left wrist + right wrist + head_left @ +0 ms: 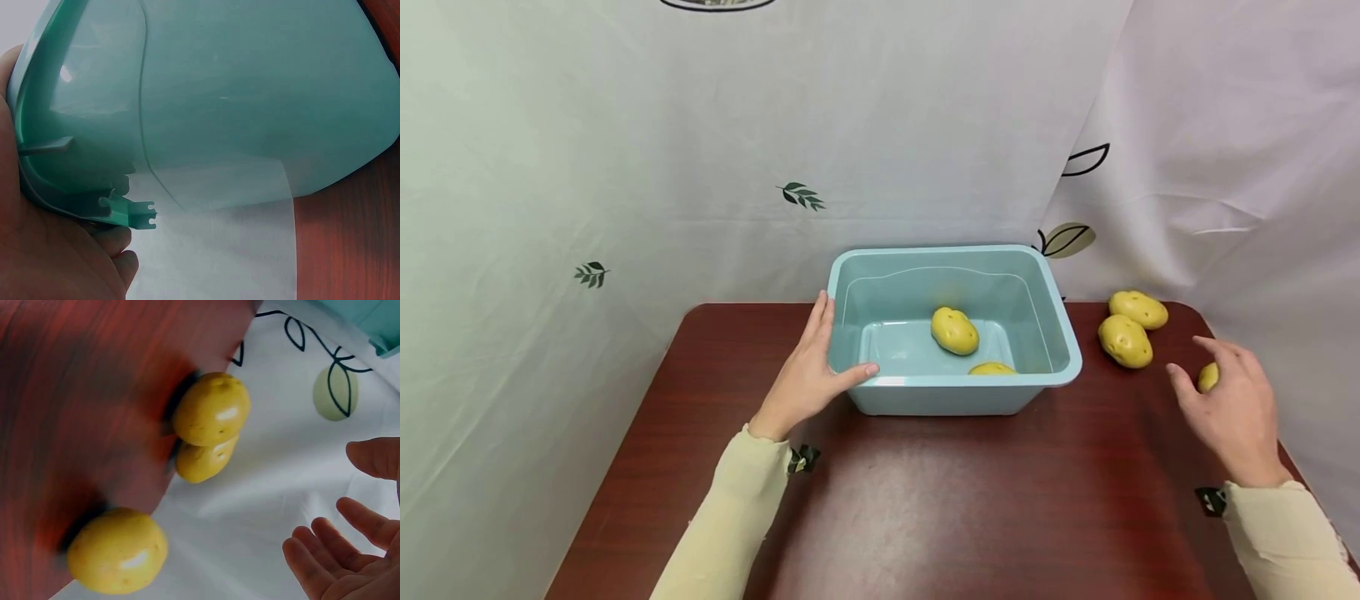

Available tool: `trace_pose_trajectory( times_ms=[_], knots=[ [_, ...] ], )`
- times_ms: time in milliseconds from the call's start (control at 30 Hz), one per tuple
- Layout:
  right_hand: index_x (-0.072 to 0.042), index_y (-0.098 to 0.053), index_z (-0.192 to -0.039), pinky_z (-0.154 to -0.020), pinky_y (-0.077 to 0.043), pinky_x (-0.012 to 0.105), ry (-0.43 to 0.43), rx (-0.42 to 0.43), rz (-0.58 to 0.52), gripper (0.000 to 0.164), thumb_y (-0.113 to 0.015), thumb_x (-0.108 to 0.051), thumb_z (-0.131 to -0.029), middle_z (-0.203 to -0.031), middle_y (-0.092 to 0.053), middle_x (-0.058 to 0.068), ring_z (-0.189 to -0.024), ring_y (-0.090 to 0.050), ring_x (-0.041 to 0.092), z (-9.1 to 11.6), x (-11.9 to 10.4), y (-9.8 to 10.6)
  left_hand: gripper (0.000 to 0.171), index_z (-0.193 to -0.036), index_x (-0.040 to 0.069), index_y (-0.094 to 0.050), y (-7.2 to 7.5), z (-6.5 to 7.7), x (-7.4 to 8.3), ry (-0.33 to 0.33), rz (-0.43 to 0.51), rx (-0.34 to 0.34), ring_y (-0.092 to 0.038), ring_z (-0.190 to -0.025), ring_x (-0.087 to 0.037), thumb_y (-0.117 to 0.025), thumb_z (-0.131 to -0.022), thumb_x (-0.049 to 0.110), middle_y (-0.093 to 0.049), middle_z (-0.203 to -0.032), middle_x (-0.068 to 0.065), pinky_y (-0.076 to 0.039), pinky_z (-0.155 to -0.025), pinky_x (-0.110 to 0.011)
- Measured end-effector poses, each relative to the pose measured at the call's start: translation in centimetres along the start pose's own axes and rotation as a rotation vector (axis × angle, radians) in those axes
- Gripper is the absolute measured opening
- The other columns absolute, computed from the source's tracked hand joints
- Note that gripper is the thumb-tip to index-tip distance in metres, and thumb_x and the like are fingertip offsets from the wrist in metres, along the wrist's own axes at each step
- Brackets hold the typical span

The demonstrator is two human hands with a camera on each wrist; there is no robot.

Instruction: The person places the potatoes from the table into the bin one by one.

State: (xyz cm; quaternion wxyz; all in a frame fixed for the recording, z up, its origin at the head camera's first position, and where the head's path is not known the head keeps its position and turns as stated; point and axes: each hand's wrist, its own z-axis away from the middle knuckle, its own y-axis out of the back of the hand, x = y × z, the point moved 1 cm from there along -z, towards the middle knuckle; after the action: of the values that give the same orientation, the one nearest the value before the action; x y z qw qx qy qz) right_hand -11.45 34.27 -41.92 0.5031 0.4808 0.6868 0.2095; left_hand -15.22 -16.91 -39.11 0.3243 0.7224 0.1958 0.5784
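A light blue plastic basin stands at the table's far side, with two yellow potatoes inside; one potato shows whole, the other potato is partly hidden by the front rim. My left hand holds the basin's front left corner, thumb on the front rim and fingers along the left side. Over the table's right edge my right hand is spread above a potato, which it partly covers. In the right wrist view this potato lies apart from the fingers.
Two more potatoes lie touching at the far right corner, one potato in front of another potato. The dark red wooden table meets a pale leaf-printed cloth at the back and sides.
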Motion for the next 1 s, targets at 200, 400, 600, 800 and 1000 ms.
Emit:
trace_pose_trajectory(
  times_ms=[200,400,600,800,1000],
  knots=[
    [0.010,-0.054,-0.136,-0.102,-0.030,0.068,-0.026,-0.001,0.007,0.053,-0.067,-0.020,-0.094,-0.135,-0.048,0.038,-0.123,-0.042,0.056,0.0,1.0,-0.2,0.115,-0.162,0.020,0.000,0.0,-0.1,-0.1,0.003,0.005,0.000,-0.015,-0.152,-0.016,-0.066,-0.083,0.071,0.014,-0.164,0.022,-0.035,-0.112,-0.050],
    [0.011,-0.051,-0.138,-0.104,-0.029,0.068,-0.059,0.007,0.007,0.058,-0.068,-0.020,-0.092,-0.138,-0.046,0.038,-0.127,-0.040,0.056,0.0,2.0,-0.5,0.115,-0.162,0.019,0.000,0.0,-0.1,-0.1,0.001,0.006,-0.001,-0.015,-0.152,-0.017,-0.066,-0.083,0.071,0.014,-0.164,0.021,-0.035,-0.112,-0.051],
    [0.012,-0.048,-0.140,-0.104,-0.028,0.067,-0.115,-0.011,0.014,0.062,-0.069,-0.020,-0.092,-0.138,-0.044,0.039,-0.127,-0.038,0.056,0.0,2.8,-0.8,0.115,-0.162,0.019,0.000,0.0,0.0,0.0,0.006,0.005,0.000,-0.016,-0.152,-0.017,-0.066,-0.083,0.071,0.014,-0.164,0.022,-0.036,-0.111,-0.051],
    [0.012,-0.043,-0.143,-0.104,-0.027,0.068,-0.165,-0.052,0.021,0.067,-0.068,-0.024,-0.093,-0.139,-0.040,0.042,-0.128,-0.033,0.059,0.0,3.6,-0.9,0.115,-0.162,0.019,0.000,-0.1,0.0,0.0,0.007,-0.002,0.002,-0.017,-0.152,-0.017,-0.066,-0.083,0.072,0.014,-0.164,0.022,-0.036,-0.112,-0.051],
    [0.011,-0.036,-0.148,-0.104,-0.024,0.070,-0.220,-0.124,0.030,0.075,-0.066,-0.032,-0.094,-0.144,-0.032,0.042,-0.133,-0.026,0.060,-0.3,4.7,-0.9,0.115,-0.162,0.020,0.000,-0.1,0.0,-0.1,0.003,0.000,0.003,-0.017,-0.152,-0.019,-0.066,-0.083,0.071,0.013,-0.164,0.021,-0.036,-0.111,-0.051]
  ],
)
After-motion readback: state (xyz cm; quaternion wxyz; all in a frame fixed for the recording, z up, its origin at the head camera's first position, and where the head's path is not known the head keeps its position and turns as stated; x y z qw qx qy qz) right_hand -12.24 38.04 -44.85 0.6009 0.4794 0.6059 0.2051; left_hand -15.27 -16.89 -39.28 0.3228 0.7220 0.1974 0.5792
